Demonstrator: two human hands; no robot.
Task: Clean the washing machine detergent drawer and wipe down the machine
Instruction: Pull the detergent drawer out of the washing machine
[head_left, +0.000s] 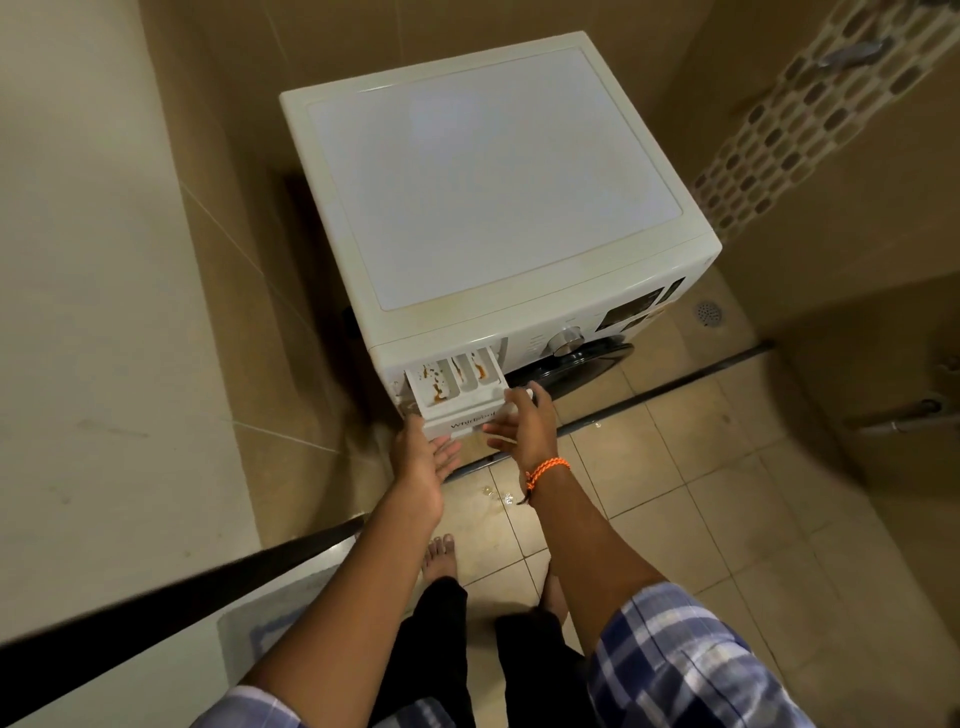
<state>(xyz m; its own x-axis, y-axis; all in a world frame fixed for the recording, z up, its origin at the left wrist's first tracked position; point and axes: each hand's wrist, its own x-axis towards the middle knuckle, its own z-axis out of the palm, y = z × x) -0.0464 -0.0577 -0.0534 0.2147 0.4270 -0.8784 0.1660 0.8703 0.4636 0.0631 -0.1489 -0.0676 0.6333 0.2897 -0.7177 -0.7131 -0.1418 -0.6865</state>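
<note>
A white front-loading washing machine (493, 182) stands in a tiled corner. Its detergent drawer (457, 382) is pulled out at the front left, and brown-orange residue shows in its compartments. My left hand (423, 457) is under the drawer's front panel with straight fingers touching its underside. My right hand (519, 421) is at the drawer's right front corner, fingers loosely spread beside and under the panel; I cannot see them wrapped round it. An orange cord bracelet is on the right wrist.
The control dial (566, 340) and dark door (576, 366) are right of the drawer. Small wet drops (498, 496) lie on the beige floor tiles by my bare feet. A floor drain (707, 313) sits right of the machine. A dark rail (182, 587) crosses lower left.
</note>
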